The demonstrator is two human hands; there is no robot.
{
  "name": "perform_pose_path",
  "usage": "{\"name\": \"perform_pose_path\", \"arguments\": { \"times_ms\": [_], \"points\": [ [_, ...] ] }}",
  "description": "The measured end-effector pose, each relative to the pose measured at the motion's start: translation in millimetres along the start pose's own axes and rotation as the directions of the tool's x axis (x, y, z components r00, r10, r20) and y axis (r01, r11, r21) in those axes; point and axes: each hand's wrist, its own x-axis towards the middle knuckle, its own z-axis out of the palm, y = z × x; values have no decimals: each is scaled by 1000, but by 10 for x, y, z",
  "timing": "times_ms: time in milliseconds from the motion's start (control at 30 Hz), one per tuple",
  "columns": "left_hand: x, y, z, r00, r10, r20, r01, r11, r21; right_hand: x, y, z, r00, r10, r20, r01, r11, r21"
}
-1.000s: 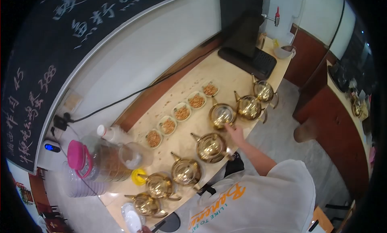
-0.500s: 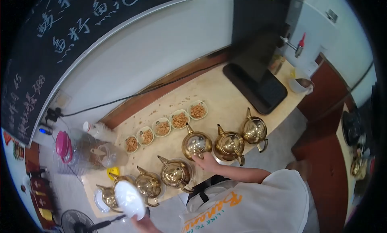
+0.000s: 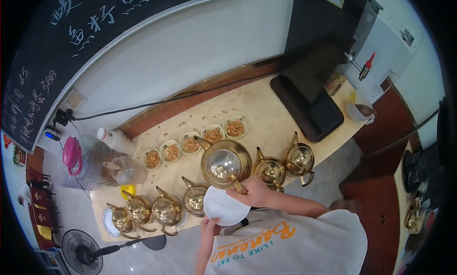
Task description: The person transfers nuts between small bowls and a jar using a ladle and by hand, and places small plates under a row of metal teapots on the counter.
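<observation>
A gold teapot (image 3: pixel 225 164) with a see-through lid is raised above the table, and my right hand (image 3: pixel 254 193) is closed around its handle. Pinched at its edge by my left hand (image 3: pixel 209 226), a white plate (image 3: pixel 226 209) is just below the teapot's handle side, partly covered by it. More gold teapots stand along the near edge: one (image 3: pixel 270 173) and another (image 3: pixel 300 159) to the right, and several to the left, the nearest (image 3: pixel 195 198) beside the plate.
Several small dishes of brown pieces (image 3: pixel 170 152) line the light wooden table (image 3: pixel 266 103). A black tray (image 3: pixel 319 118) and a white bowl (image 3: pixel 357 112) are at the right. Clear plastic containers (image 3: pixel 85 165), a yellow lid (image 3: pixel 127 191) and a floor fan (image 3: pixel 82 252) are left.
My right hand has lifted the teapot off the table. My left hand has carried the white plate rightward from the table's left end to beneath the teapot. The view has shifted.
</observation>
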Motion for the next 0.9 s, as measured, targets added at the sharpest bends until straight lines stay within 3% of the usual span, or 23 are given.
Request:
{"name": "perform_pose_path", "arguments": {
  "times_ms": [133, 233, 267, 367, 467, 500, 667, 833, 900],
  "points": [
    [93, -30, 212, 999, 11, 47, -15, 996, 92, -121, -6, -16, 977, 91, 193, -99, 995, 32],
    [145, -12, 248, 998, -55, 36, 49, 988, 149, -177, -135, -2, 975, 103, 198, -137, 976, 168],
    [167, 0, 273, 996, -64, 55, 56, 990, 130, -204, -136, -4, 952, 170, 256, -208, 969, 131],
    [206, -57, 232, 994, -52, 92, 43, 994, 99, -261, -157, 79, 982, 111, 155, -149, 952, 266],
    [228, -66, 246, 997, -60, 48, 54, 990, 133, -368, -36, 84, 879, 281, 386, -451, 754, 478],
    [222, -57, 262, 996, -69, 63, 59, 988, 141, -354, -93, 20, 863, 295, 410, -478, 737, 478],
    [213, -51, 348, 981, -144, 127, 128, 984, 123, -449, -20, -68, 812, 403, 423, -573, 690, 442],
    [211, -30, 402, 934, -311, 178, 285, 945, 157, -548, 23, -92, 845, 437, 309, -535, 695, 481],
    [272, -115, 379, 929, -309, 202, 287, 949, 132, -575, 81, -47, 853, 448, 269, -521, 693, 498]
  ]
}}
